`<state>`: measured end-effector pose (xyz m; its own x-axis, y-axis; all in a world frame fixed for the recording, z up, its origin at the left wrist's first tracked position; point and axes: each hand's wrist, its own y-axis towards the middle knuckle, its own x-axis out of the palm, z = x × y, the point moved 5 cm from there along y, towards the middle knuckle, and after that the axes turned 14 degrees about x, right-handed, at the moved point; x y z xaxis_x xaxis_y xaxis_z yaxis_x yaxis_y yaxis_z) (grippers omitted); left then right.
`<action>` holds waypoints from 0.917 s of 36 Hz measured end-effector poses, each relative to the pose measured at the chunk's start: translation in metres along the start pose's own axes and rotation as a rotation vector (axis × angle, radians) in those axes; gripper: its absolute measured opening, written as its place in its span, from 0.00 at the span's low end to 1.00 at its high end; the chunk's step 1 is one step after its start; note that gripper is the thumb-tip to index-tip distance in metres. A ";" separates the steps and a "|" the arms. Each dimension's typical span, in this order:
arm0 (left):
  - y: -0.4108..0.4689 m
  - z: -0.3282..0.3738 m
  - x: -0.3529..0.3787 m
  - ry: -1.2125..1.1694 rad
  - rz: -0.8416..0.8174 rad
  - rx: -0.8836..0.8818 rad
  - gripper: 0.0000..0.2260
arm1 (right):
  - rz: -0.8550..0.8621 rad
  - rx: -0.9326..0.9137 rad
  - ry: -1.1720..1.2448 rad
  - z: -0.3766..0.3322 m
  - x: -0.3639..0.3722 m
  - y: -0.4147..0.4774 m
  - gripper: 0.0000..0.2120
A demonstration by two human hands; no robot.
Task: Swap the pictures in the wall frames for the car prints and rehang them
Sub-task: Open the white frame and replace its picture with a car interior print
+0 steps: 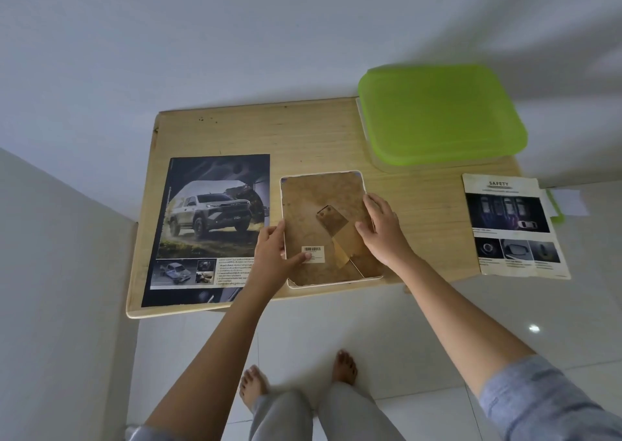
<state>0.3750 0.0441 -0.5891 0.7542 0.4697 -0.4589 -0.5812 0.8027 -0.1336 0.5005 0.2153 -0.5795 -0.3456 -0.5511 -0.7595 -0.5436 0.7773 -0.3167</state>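
Note:
A white picture frame point(323, 205) lies face down in the middle of a low wooden table point(303, 131), its brown backing board and fold-out stand facing up. My left hand point(276, 255) grips the frame's left edge, thumb resting on the barcode sticker point(313, 251). My right hand point(382, 228) lies flat on the backing at the right edge, fingers beside the stand point(333, 221). A large car print of a pickup truck point(208, 228) lies flat just left of the frame. A smaller "SAFETY" car print point(511, 225) lies at the table's right end.
A plastic box with a green lid point(437, 114) stands at the table's back right corner. A white wall rises behind the table and on the left. My bare feet point(343, 366) stand on white floor tiles in front of the table.

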 end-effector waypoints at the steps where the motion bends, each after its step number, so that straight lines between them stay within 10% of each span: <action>1: 0.000 0.002 -0.001 -0.014 -0.015 -0.003 0.37 | -0.032 0.035 0.095 0.004 -0.002 -0.003 0.27; 11: -0.006 -0.005 0.001 -0.026 -0.072 -0.011 0.45 | -0.214 0.060 0.038 0.018 0.011 -0.032 0.50; 33: -0.009 -0.007 0.005 -0.099 -0.029 -0.076 0.42 | -0.127 0.076 0.075 0.018 0.013 -0.029 0.49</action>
<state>0.3823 0.0365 -0.5967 0.7956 0.4836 -0.3649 -0.5771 0.7882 -0.2139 0.5255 0.1909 -0.5909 -0.3354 -0.6655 -0.6668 -0.5279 0.7190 -0.4521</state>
